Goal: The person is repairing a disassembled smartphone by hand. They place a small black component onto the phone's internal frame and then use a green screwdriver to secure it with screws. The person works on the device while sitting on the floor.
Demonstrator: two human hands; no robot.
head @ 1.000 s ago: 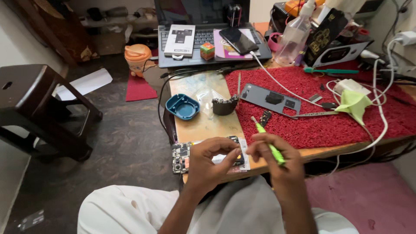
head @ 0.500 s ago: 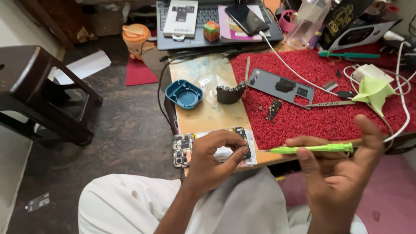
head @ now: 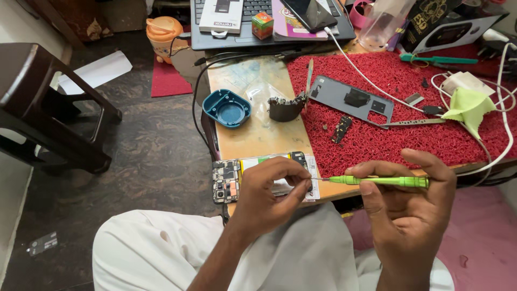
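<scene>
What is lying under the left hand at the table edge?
Under the left hand lies an opened phone, its circuit boards exposed. The hand covers the phone's middle, so that part cannot be seen.

Opened phone's (head: 231, 178) middle under the left hand (head: 269, 194); laptop (head: 258, 27) cropped by the top edge

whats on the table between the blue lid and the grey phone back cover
In the head view, a small dark cup stands between the blue lid and the grey back cover, with a crumpled clear plastic bag lying on the wooden tabletop beside it.
</scene>
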